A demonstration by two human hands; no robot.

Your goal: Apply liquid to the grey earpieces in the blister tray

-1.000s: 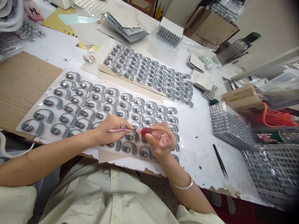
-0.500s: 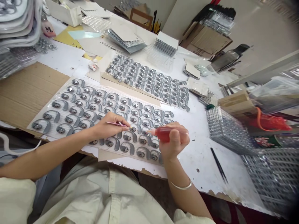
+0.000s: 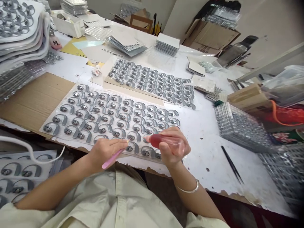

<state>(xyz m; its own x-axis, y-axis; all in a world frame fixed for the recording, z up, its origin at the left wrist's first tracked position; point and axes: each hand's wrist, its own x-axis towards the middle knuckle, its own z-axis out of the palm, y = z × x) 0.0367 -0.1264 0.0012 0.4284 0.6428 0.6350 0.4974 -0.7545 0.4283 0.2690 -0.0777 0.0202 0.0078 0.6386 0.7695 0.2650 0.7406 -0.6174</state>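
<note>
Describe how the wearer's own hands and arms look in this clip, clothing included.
Both the left hand and the right hand are ungloved. The forearms are bare below pale cream sleeves, which match the shirt. A thin, silvery, curved bangle circles the right forearm near the wrist; none shows on the left.

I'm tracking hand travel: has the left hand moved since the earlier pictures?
Yes. Judged against the table, the left hand has moved toward the person's body and is now closer to the table's near edge.
</note>
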